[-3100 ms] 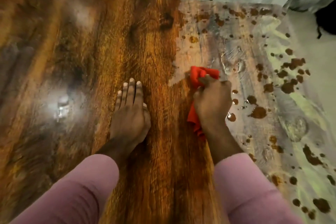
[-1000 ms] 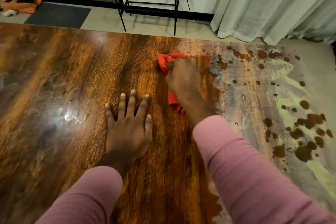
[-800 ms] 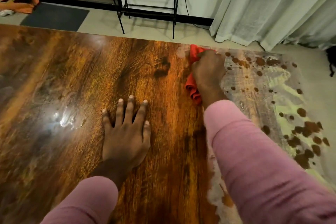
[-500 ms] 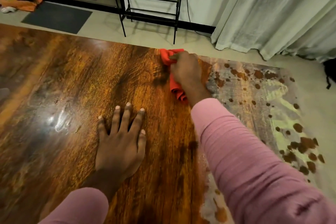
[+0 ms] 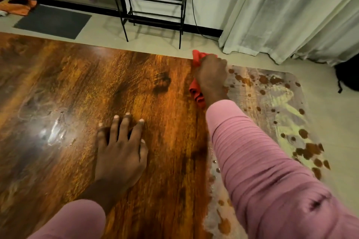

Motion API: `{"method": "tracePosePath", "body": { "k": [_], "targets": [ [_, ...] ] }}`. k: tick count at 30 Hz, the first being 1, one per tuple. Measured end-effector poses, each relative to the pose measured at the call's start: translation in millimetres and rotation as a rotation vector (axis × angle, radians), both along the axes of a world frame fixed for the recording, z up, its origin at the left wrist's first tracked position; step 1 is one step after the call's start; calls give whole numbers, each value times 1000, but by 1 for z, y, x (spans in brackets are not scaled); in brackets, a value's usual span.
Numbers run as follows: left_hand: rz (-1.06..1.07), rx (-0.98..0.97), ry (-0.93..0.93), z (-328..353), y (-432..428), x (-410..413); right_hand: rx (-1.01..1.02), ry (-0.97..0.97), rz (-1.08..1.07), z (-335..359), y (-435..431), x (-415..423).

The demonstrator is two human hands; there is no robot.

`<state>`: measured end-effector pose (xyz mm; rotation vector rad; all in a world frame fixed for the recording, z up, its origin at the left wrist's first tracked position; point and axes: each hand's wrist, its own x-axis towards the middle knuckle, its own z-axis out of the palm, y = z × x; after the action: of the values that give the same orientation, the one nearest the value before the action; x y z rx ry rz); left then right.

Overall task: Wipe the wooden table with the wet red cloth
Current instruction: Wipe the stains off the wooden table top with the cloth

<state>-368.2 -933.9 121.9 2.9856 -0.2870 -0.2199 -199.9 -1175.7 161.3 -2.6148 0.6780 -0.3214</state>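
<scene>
Floor past the far-left corner: orange fabric (image 5: 18, 4), dark mat (image 5: 53, 21), glass door frame behind. Bench (image 5: 58, 87) left and centre: glossy wood grain, wet-looking sheen with lamp glare near the left edge. Left hand (image 5: 121, 153) flat on the bench mid-surface, fingers spread, palm down, holding nothing. Black metal rack (image 5: 153, 7) on the floor beyond the far edge, cable down the wall beside it. Right hand (image 5: 211, 77) closed around the red cloth (image 5: 196, 91), pressing it down at the far edge; cloth tip overhangs that edge. Right of it the bench is dull grey film with brown spots (image 5: 308, 151) and pale streaks, through to the right edge. White curtain (image 5: 291, 11) far right.
</scene>
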Motion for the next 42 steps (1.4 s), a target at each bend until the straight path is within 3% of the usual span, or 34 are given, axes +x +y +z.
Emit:
{"method": "tracePosePath", "body": {
  "k": [2, 4, 9, 14, 16, 18, 21, 22, 23, 27, 29, 31, 36, 38, 40, 42],
  "targets": [
    [12, -17, -39, 6, -14, 8, -47, -19, -166, 0, -16, -13],
    [11, -70, -69, 10, -41, 16, -49, -68, -172, -2, -4, -20],
    [-170, -171, -87, 3, -121, 34, 28, 99, 289, -7, -4, -14],
    [-192, -249, -81, -10, -122, 32, -130, 12, -178, -9, -82, -25],
    [-191, -257, -94, -11, -123, 33, -96, -16, -202, -13, -78, -22],
    [-180, -240, -97, -9, -125, 32, -34, -5, -89, -17, -62, -22],
    [-189, -200, -70, -7, -124, 27, 14, 77, 292, -19, -55, -34],
    [-196, -191, -61, -6, -124, 27, 33, 80, 332, -16, -63, -38],
    [-201, -189, -57, -7, -124, 28, 30, 62, 284, -14, -76, -40],
    [-202, -177, -58, -8, -124, 30, -114, -6, -256, -13, -110, -53],
    [-197, -173, -57, -8, -124, 30, -133, -10, -280, -13, -102, -54],
    [-199, -172, -60, -8, -125, 31, -92, -9, -191, -11, -87, -53],
    [-199, -148, -59, -7, -125, 28, 93, 120, 315, -20, -76, -77],
    [-210, -147, -54, -8, -124, 28, 68, 63, 145, -20, -99, -91],
    [-213, -151, -54, -8, -124, 29, -11, 25, -170, -16, -118, -100],
    [-213, -147, -57, -7, -124, 28, -26, 23, -292, -15, -109, -104]
  ]
}}
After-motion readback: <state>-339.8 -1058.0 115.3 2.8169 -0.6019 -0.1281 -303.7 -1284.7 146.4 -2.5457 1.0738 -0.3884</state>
